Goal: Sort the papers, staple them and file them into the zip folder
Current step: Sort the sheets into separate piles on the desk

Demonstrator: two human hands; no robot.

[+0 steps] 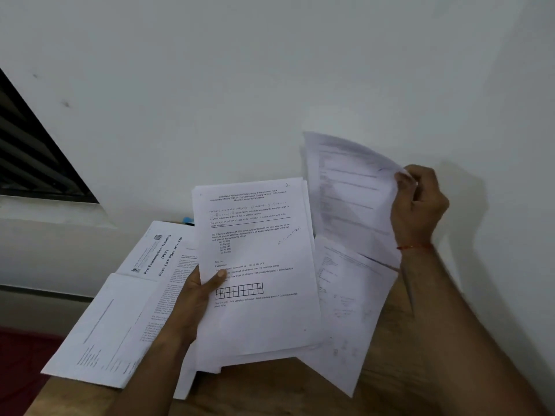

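Left hand (192, 298) grips stack (258, 265); right hand (419, 202) pinches sheet (351, 187)

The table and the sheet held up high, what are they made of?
The table looks like wood or wood laminate: brown, faint grain streaks, dull sheen. The sheet is thin matte white paper; it curls where the right hand pinches it, and print shows.

wooden tabletop (390, 385) against a pale wall (270, 85). strewn with printed papers: one sheet (99, 334) overhanging the left edge, a "pre examination training" cover page (159, 253) nearer the far edge, another page (345, 310) toward the right. small blue object (186, 220) at the far edge, mostly hidden.
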